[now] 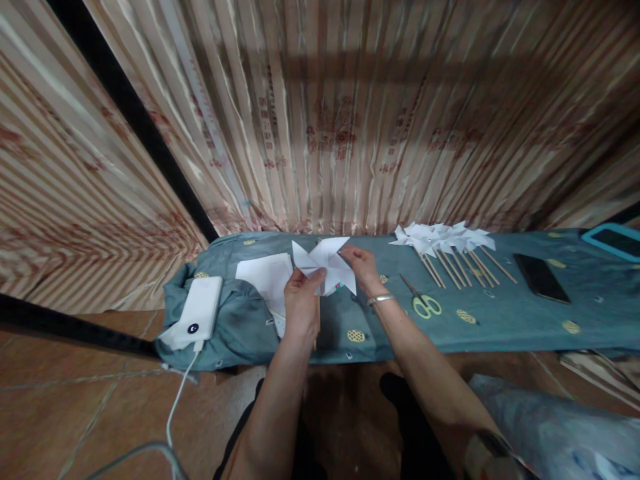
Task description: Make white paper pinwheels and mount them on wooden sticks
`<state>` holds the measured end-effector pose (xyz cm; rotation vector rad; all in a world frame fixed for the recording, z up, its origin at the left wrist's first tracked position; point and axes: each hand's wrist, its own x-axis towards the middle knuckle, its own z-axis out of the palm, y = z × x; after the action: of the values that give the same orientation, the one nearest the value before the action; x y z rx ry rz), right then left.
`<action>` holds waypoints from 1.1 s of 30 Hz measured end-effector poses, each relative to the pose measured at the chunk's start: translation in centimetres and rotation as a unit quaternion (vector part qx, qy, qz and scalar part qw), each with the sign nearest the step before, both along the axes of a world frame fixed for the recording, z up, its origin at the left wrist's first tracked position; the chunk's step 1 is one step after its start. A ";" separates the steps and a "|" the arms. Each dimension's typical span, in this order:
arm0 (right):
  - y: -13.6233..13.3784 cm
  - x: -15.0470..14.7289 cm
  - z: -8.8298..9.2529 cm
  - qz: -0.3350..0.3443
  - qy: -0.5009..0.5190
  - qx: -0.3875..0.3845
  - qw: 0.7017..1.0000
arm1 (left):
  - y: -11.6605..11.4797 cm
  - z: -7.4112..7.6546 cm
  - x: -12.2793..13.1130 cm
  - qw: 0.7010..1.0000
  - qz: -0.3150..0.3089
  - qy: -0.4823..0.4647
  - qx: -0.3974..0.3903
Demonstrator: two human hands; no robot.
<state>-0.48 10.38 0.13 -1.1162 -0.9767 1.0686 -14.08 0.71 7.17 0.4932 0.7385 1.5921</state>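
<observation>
A white paper pinwheel (327, 257) is held up over the cloth-covered bench, its folded blades spread out. My left hand (302, 300) is closed on it, with the thumb pressed near its centre and a wooden stick (317, 323) running down beside the palm. On the other side, my right hand (363, 267) pinches at the pinwheel's right blade; its fingertips are partly hidden by the paper. Behind my left hand lie sheets of white paper (263, 273). Scissors (424, 303) with pale green handles rest to the right of my right hand.
Several finished pinwheels (440, 238) on sticks lie in a row at the right. Beyond them are a black phone (541, 277) and a blue-framed device (613, 240). A white power bank (203, 303) with a cable sits at the left end. A striped curtain (320, 120) hangs behind.
</observation>
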 end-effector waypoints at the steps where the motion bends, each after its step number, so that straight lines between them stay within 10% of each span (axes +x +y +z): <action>1: -1.0 0.7 -0.4 -0.001 0.004 -0.004 1.000 | 0.0 0.0 0.0 1.000 0.001 -0.001 -0.001; 10: -9.1 6.2 -2.0 -0.038 -0.162 -0.016 0.986 | 0.0 -0.9 1.4 1.000 -0.007 0.029 0.003; 21: -12.8 8.9 -3.2 -0.021 -0.538 0.015 0.842 | -1.1 -2.0 4.7 0.996 -0.052 0.066 0.010; 33: -13.1 8.7 -4.4 -0.022 -0.573 0.016 0.819 | -1.8 -2.5 5.3 0.994 -0.088 0.069 -0.003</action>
<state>8.22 -2.72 -4.27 -1.7771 -1.8618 0.2202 -8.81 -1.08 4.68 0.6507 0.7809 1.4020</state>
